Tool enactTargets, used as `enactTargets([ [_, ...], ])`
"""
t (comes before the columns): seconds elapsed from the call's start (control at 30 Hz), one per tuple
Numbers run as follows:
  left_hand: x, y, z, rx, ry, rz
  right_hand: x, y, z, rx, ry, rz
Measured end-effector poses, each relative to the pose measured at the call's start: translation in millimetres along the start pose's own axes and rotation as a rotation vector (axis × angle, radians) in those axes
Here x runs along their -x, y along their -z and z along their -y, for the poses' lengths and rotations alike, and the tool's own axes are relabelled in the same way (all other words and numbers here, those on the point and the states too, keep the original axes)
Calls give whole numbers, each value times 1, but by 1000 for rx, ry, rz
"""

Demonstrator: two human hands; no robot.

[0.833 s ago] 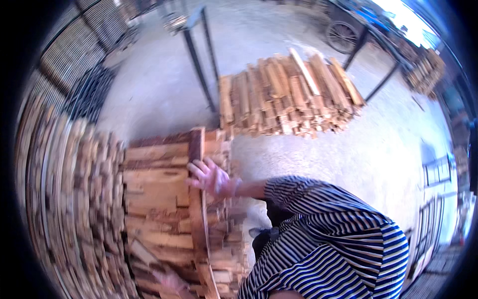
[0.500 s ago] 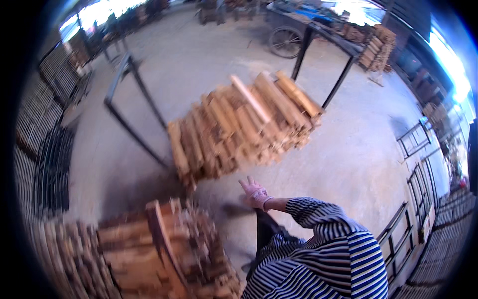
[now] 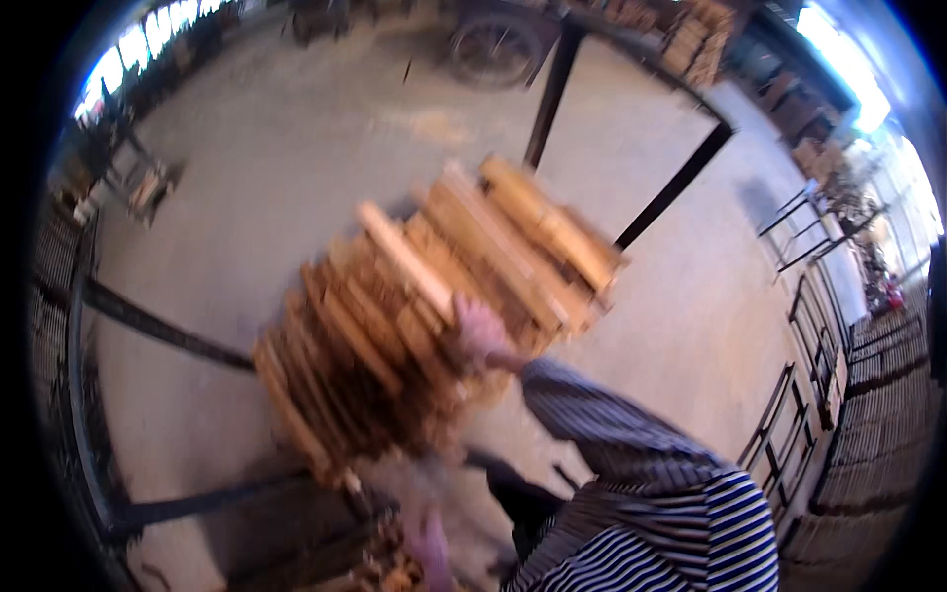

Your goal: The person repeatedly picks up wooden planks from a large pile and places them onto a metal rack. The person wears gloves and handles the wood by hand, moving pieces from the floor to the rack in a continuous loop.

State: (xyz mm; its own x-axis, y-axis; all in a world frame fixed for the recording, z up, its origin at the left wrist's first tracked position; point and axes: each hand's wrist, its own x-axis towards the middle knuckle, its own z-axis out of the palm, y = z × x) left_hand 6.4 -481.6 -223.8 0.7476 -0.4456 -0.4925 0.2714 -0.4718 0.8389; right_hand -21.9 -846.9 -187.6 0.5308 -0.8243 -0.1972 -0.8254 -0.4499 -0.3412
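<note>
The right hand (image 3: 478, 333) is now moved from the near stack onto the wood pile (image 3: 424, 306) at 12 o'clock; its grip cannot be told through blur.

One head-worn fisheye view looks steeply down (blurred) at a nearby stack of wooden planks (image 3: 424, 316).

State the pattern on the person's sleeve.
The sleeve has dark and white stripes, seen in the head view.
</note>
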Motion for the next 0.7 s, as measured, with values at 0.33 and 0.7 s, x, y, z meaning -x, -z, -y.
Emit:
enactTargets([
  [0.33, -129, -203, -110, -759, -74, 198, -39, 40, -100, -177, -6, 1],
  [0.7, -186, -227, -141, -648, -37, 246, -27, 4, -53, -265, 97, -316],
])
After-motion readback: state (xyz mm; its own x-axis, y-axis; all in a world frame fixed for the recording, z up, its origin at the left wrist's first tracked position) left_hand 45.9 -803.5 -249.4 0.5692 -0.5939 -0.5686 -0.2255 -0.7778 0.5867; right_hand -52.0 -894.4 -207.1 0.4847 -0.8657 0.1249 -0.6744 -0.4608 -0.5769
